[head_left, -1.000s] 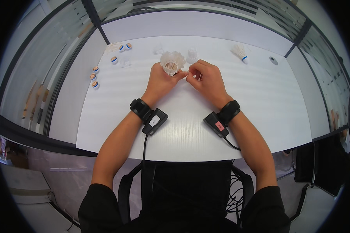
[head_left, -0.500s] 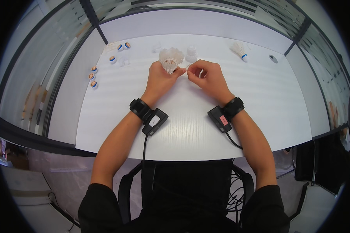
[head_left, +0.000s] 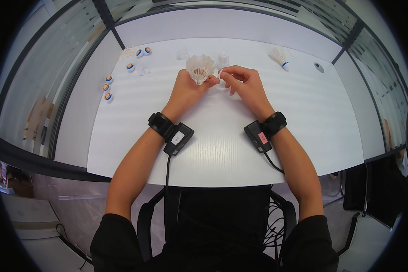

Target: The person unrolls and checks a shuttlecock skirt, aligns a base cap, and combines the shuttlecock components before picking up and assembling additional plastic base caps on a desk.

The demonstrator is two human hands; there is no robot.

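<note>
Wrapped around a white, translucent shuttlecock skirt (head_left: 199,68) is my left hand (head_left: 186,94), with the flared rim facing up and away. My right hand (head_left: 245,86) is close beside its thumb. The right thumb and index finger are pinched together at a small pale bit that I cannot make out, while the other fingers curl loosely. Just beyond the right fingertips stands a clear plastic piece (head_left: 223,59). The lower end of the skirt is partly hidden by my left fingers.
Several blue-and-white shuttlecock heads (head_left: 109,79) with orange-brown tops stand along the left of the white table (head_left: 208,149). Clear scraps (head_left: 144,71) lie near them. A whole shuttlecock (head_left: 279,59) lies at the far right, near a grey round fitting (head_left: 319,67). Low partitions enclose the table.
My right fingertips have risen slightly and turned toward the skirt, with the lower fingers opening a little. My left hand keeps its hold on the shuttlecock skirt, nearly still.
</note>
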